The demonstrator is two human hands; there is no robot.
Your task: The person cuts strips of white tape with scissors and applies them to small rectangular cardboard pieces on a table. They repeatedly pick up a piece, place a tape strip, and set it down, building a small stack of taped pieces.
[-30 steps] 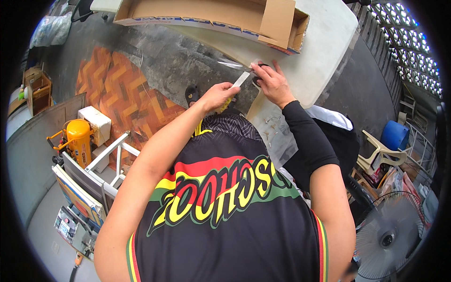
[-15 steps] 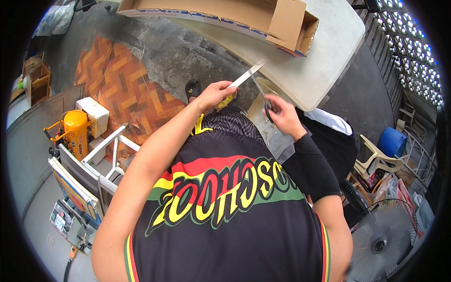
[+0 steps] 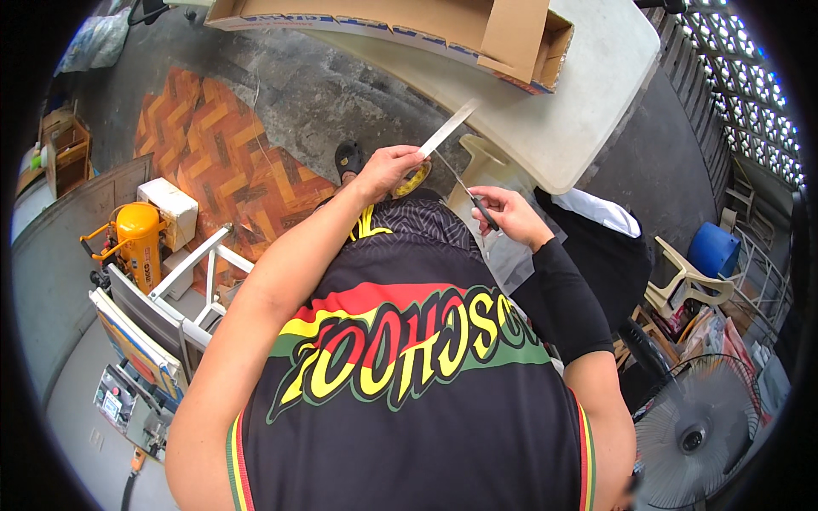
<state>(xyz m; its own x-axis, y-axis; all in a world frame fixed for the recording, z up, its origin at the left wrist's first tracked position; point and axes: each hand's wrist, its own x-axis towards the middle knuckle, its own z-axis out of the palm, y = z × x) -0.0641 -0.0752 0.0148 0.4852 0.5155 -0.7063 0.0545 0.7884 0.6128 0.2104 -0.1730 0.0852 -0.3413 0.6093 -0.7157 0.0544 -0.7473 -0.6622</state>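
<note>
My left hand (image 3: 390, 170) is closed on one end of a thin, flat, whitish strip (image 3: 452, 123), which points up and to the right toward the table edge. In my right hand (image 3: 509, 217) is a tool with a black handle (image 3: 484, 213) and a long, thin metal blade (image 3: 452, 173). I cannot tell whether it is a knife or scissors. The blade's tip points up-left and comes close to the strip just past my left fingers; whether they touch is unclear. Both hands are above my lap, short of the table.
A pale table (image 3: 562, 128) lies ahead, with a long open cardboard box (image 3: 400, 38) on it. A beige plastic stool (image 3: 484, 157) is by its near edge. Dark cloth (image 3: 605, 264) hangs on my right, near a standing fan (image 3: 692, 439). An orange tank (image 3: 139, 243) and a white metal frame (image 3: 200, 264) stand left.
The tool in my right hand has swung down from across the strip's far part to nearer my left fingers. My right hand moved slightly down; the strip tilts more steeply.
</note>
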